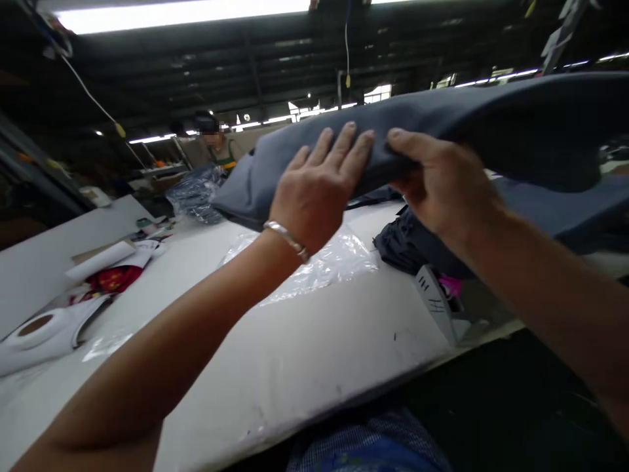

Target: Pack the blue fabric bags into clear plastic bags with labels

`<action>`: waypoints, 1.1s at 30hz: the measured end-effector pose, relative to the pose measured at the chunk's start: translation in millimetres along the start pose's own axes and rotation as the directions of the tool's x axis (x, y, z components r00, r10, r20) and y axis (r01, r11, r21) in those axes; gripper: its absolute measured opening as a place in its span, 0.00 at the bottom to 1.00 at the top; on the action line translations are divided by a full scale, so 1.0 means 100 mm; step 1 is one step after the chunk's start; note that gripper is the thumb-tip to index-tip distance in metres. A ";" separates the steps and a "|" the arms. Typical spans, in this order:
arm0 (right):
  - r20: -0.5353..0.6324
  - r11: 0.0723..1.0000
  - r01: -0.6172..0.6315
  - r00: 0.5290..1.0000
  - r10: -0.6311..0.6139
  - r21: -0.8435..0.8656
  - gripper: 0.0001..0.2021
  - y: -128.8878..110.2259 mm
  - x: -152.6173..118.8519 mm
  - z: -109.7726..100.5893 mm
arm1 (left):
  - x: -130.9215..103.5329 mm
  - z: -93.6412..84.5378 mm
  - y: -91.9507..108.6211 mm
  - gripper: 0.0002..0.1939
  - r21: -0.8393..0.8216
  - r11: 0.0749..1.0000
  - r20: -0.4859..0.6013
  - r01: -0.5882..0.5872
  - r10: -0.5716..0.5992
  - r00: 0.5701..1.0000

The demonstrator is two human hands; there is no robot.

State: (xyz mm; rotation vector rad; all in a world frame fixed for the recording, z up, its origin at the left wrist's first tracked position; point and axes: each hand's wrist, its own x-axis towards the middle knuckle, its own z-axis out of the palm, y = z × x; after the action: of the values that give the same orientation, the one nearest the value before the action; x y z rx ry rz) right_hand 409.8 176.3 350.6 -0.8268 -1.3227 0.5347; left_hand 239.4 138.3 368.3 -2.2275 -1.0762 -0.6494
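Observation:
A long piece of grey-blue cloth (422, 111) is raised above the white table (334, 347) and stretches off to the right. My left hand (319, 190), with a silvery bracelet at the wrist, lies against the cloth's near face, its fingers spread upward. To the right of it, my right hand (437, 170) grips the cloth's lower edge between the thumb, which shows on the near side, and fingers mostly hidden behind. Under the cloth, a clear plastic bag (319, 265) rests flat on the table.
Dark folded cloth (407, 242) lies at the right beside a white marked card (435, 301). At the left are a tape roll (34, 331) and red material (115, 278). A person (221, 147) stands across, behind plastic-wrapped goods (196, 193).

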 end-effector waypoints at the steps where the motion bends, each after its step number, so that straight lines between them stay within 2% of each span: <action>1: 0.077 0.970 -0.116 0.992 0.101 0.213 0.24 -0.12 -0.22 0.24 | -0.27 -0.10 -0.10 0.31 0.006 1.000 -0.010 0.004 -0.004 1.000; 3: 0.164 0.894 -0.195 0.977 0.139 0.403 0.23 -0.26 -0.69 0.61 | -0.84 -0.25 -0.23 0.31 0.047 0.999 -0.026 0.024 -0.023 0.999; 6: 0.233 0.787 -0.347 0.937 0.262 0.509 0.24 -0.23 -1.44 0.96 | -1.71 -0.32 -0.22 0.32 0.128 0.990 -0.040 0.063 -0.058 0.998; 9: 0.319 0.649 -0.562 0.827 0.464 0.513 0.22 0.00 -2.19 1.15 | -2.52 -0.19 -0.04 0.34 0.161 0.984 0.034 0.081 -0.088 0.996; 12: 0.366 0.531 -0.696 0.712 0.599 0.484 0.21 0.31 -2.95 1.24 | -3.27 0.07 0.22 0.32 0.131 0.987 0.116 0.093 -0.108 0.987; 15: 0.454 0.343 -0.836 0.528 0.718 0.429 0.24 0.62 -3.62 1.15 | -3.93 0.35 0.51 0.31 0.060 0.990 0.205 0.130 -0.140 0.969; 16: 0.502 0.292 -0.891 0.440 0.744 0.348 0.25 0.69 -3.78 1.07 | -4.11 0.43 0.60 0.31 0.048 0.991 0.227 0.128 -0.136 0.964; 17: 0.571 0.255 -0.944 0.330 0.752 0.210 0.26 0.74 -3.88 0.96 | -4.27 0.49 0.67 0.32 0.040 0.992 0.242 0.123 -0.129 0.962; 18: 0.656 0.256 -0.966 0.210 0.725 0.026 0.27 0.76 -3.93 0.85 | -4.40 0.54 0.74 0.32 0.033 0.992 0.254 0.121 -0.126 0.959; 19: 0.747 0.318 -0.933 0.089 0.658 -0.170 0.26 0.74 -3.91 0.73 | -4.49 0.58 0.79 0.33 0.025 0.992 0.265 0.121 -0.123 0.956; 20: 0.826 0.444 -0.838 -0.015 0.564 -0.319 0.24 0.70 -3.83 0.63 | -4.56 0.61 0.82 0.35 0.014 0.992 0.280 0.122 -0.121 0.952; 21: 0.889 0.609 -0.696 -0.092 0.448 -0.379 0.21 0.63 -3.69 0.56 | -4.60 0.63 0.85 0.36 0.000 0.992 0.293 0.129 -0.124 0.948; 22: 0.941 0.776 -0.538 -0.127 0.313 -0.331 0.17 0.55 -3.51 0.55 | -4.62 0.64 0.86 0.36 -0.015 0.991 0.294 0.131 -0.121 0.948; 23: 0.968 0.883 -0.399 -0.124 0.217 -0.249 0.14 0.47 -3.30 0.59 | -4.63 0.64 0.86 0.35 -0.027 0.991 0.287 0.131 -0.118 0.951; 24: 0.983 0.941 -0.293 -0.117 0.138 -0.167 0.14 0.41 -3.09 0.70 | -4.62 0.64 0.86 0.33 -0.033 0.991 0.270 0.132 -0.119 0.955; 25: 0.994 0.966 -0.244 -0.080 0.073 -0.090 0.14 0.38 -2.90 0.86 | -4.61 0.63 0.85 0.32 -0.031 0.991 0.258 0.132 -0.120 0.959; 26: 0.999 0.967 -0.252 -0.038 0.024 -0.033 0.14 0.40 -2.74 1.07 | -4.60 0.62 0.84 0.31 -0.025 0.991 0.256 0.129 -0.118 0.959; 28: 0.999 0.933 -0.357 0.048 -0.017 0.033 0.17 0.59 -2.55 1.54 | -4.59 0.62 0.80 0.30 -0.001 0.994 0.282 0.113 -0.109 0.953; 29: 0.994 0.925 -0.376 0.113 -0.012 0.054 0.18 0.75 -2.54 1.76 | -4.60 0.63 0.78 0.29 0.013 0.996 0.298 0.093 -0.093 0.950; 30: 0.982 0.936 -0.342 0.187 -0.012 0.077 0.17 0.95 -2.56 1.96 | -4.62 0.65 0.75 0.28 0.023 0.998 0.301 0.055 -0.059 0.952; 32: 0.923 0.978 -0.186 0.384 -0.013 0.092 0.15 1.37 -2.72 2.24 | -4.69 0.72 0.71 0.24 0.047 0.998 0.278 -0.044 0.029 0.960; 33: 0.891 0.989 -0.112 0.453 -0.032 0.093 0.14 1.57 -2.82 2.31 | -4.73 0.77 0.70 0.23 0.062 0.994 0.270 -0.093 0.073 0.960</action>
State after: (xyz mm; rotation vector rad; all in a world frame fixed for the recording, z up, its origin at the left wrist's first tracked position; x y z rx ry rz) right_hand 147.4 110.1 59.6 -0.4144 -2.2158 1.2038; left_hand 45.9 -97.2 -7.9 -2.3266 -1.1085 -0.2721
